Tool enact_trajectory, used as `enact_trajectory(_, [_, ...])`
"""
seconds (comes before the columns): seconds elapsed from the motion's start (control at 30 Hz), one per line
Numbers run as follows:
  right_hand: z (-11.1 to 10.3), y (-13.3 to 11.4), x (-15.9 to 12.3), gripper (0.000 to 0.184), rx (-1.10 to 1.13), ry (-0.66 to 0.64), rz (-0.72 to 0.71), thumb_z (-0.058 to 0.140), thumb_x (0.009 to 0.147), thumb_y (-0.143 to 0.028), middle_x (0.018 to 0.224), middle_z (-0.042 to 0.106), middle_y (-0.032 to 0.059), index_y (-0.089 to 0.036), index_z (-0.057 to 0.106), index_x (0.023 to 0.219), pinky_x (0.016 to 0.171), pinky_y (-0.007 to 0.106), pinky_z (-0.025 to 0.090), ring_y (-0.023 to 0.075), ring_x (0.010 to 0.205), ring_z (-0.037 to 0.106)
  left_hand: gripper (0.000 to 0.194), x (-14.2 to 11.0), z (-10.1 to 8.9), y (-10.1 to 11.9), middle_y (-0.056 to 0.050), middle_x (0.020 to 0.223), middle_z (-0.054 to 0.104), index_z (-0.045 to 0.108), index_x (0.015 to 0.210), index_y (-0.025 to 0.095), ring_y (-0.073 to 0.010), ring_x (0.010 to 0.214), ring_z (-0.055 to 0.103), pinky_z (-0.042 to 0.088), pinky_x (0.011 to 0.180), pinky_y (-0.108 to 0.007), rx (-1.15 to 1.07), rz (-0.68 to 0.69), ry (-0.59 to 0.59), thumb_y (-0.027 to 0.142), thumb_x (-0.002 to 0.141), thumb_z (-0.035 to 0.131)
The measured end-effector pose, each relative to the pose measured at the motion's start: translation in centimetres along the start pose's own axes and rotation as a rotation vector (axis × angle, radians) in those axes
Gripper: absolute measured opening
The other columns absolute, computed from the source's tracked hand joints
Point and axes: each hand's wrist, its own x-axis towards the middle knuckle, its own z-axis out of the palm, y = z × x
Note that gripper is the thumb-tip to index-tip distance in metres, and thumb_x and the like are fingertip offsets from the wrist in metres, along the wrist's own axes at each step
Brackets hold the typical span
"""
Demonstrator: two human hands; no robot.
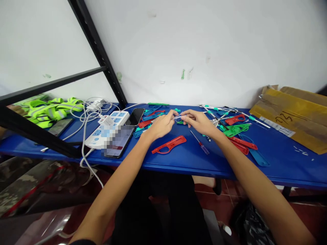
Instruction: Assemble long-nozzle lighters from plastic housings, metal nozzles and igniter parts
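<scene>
My left hand [163,123] and my right hand [198,120] meet above the middle of the blue table [281,160]. Both pinch a small whitish part [179,117] held between their fingertips; what it is I cannot make out. Just in front of my left hand lies a red plastic handle-shaped piece [169,144]. A small screwdriver [200,143] with a clear handle lies in front of my right hand.
Red, green and blue plastic pieces [236,131] and thin metal rods [230,110] are scattered at the right. A white power strip [108,127] with cables, two phones [119,141], neon straps [51,109] and a black metal frame [102,64] are at the left. Cardboard [293,114] lies at the right.
</scene>
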Motion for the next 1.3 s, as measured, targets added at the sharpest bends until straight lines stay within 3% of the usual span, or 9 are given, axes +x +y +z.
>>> enact_trajectory(0.13, [2.1, 0.6, -0.1, 0.046, -0.029, -0.031, -0.024, 0.065, 0.104, -0.058, 0.086, 0.076, 0.0024, -0.020, 0.064, 0.130, 0.067, 0.033, 0.050, 0.0202, 0.070, 0.068, 0.042, -3.0, 1.1, -0.3, -0.007, 0.105, 0.077, 0.054, 0.145, 0.025, -0.0316, 0.096, 0.075, 0.052, 0.091, -0.041, 0.007, -0.049, -0.031, 0.022, 0.104, 0.045])
enact_trajectory(0.3, [3.5, 1.7, 0.0, 0.035, -0.258, -0.087, -0.143, 0.068, 0.106, -0.048, 0.080, 0.070, -0.0008, -0.021, 0.068, 0.127, 0.066, 0.031, 0.043, 0.0187, 0.067, 0.062, 0.065, -3.7, 1.1, -0.3, -0.006, 0.117, 0.079, 0.041, 0.161, 0.026, -0.0308, 0.097, 0.077, 0.056, 0.092, -0.042, -0.024, -0.056, -0.055, 0.020, 0.097, 0.056])
enact_trajectory(0.47, [3.9, 1.7, 0.3, 0.024, -0.384, -0.024, -0.208, 0.076, 0.101, -0.041, 0.109, 0.071, 0.0094, -0.023, 0.076, 0.117, 0.079, 0.037, 0.046, 0.0273, 0.095, 0.066, 0.081, -3.3, 1.5, -1.3, -0.010, 0.128, 0.077, 0.031, 0.169, 0.024, -0.0268, 0.108, 0.076, 0.058, 0.102, -0.042, -0.157, 0.031, -0.065, 0.011, 0.092, 0.055])
enact_trajectory(0.57, [4.1, 1.7, 0.5, 0.028, -0.404, -0.038, -0.244, 0.079, 0.099, -0.036, 0.127, 0.071, 0.0147, -0.023, 0.076, 0.124, 0.096, 0.043, 0.049, 0.0338, 0.117, 0.064, 0.079, -3.1, 2.2, -2.5, -0.014, 0.133, 0.073, 0.029, 0.169, 0.021, -0.0262, 0.116, 0.073, 0.057, 0.109, -0.045, -0.285, 0.085, -0.025, 0.014, 0.095, 0.055])
enact_trajectory(0.7, [4.4, 2.1, 0.7, 0.035, -0.382, -0.062, -0.248, 0.081, 0.098, -0.032, 0.130, 0.077, 0.0174, -0.021, 0.075, 0.130, 0.108, 0.052, 0.045, 0.0378, 0.123, 0.067, 0.076, -2.8, 2.6, -3.6, -0.014, 0.133, 0.069, 0.027, 0.168, 0.022, -0.0242, 0.115, 0.073, 0.057, 0.112, -0.046, -0.367, 0.113, -0.009, 0.018, 0.099, 0.058])
enact_trajectory(0.8, [4.5, 2.5, 0.8, 0.042, -0.314, -0.080, -0.241, 0.080, 0.098, -0.031, 0.126, 0.083, 0.0133, -0.022, 0.072, 0.139, 0.107, 0.049, 0.046, 0.0356, 0.122, 0.072, 0.070, -2.7, 2.6, -3.9, -0.011, 0.129, 0.064, 0.032, 0.159, 0.025, -0.0214, 0.108, 0.072, 0.060, 0.105, -0.042, -0.401, 0.099, 0.016, 0.020, 0.097, 0.064])
enact_trajectory(1.0, [4.6, 2.8, 1.0, 0.042, -0.122, -0.103, -0.201, 0.074, 0.102, -0.031, 0.099, 0.088, 0.0030, -0.021, 0.072, 0.143, 0.089, 0.035, 0.055, 0.0233, 0.090, 0.082, 0.051, -2.3, 2.5, -3.9, -0.003, 0.112, 0.061, 0.043, 0.129, 0.027, -0.0191, 0.101, 0.070, 0.060, 0.094, -0.036, -0.409, 0.075, 0.041, 0.022, 0.092, 0.076])
enact_trajectory(1.17, [4.5, 1.8, 0.7, 0.043, -0.064, -0.047, -0.182, 0.074, 0.099, -0.028, 0.102, 0.088, 0.0055, -0.021, 0.075, 0.141, 0.094, 0.038, 0.057, 0.0266, 0.096, 0.083, 0.041, -2.6, 2.1, -3.0, -0.005, 0.115, 0.063, 0.042, 0.115, 0.027, -0.0215, 0.110, 0.071, 0.059, 0.100, -0.038, -0.442, 0.060, 0.079, 0.020, 0.092, 0.077])
enact_trajectory(1.3, [4.2, 0.3, 0.1, 0.026, -0.069, 0.015, -0.218, 0.072, 0.101, -0.034, 0.115, 0.087, 0.0075, -0.027, 0.085, 0.123, 0.096, 0.042, 0.057, 0.0302, 0.106, 0.081, 0.029, -3.6, 1.4, -1.8, -0.008, 0.125, 0.065, 0.046, 0.114, 0.027, -0.0240, 0.122, 0.071, 0.059, 0.105, -0.040, -0.454, 0.040, 0.142, 0.021, 0.098, 0.069])
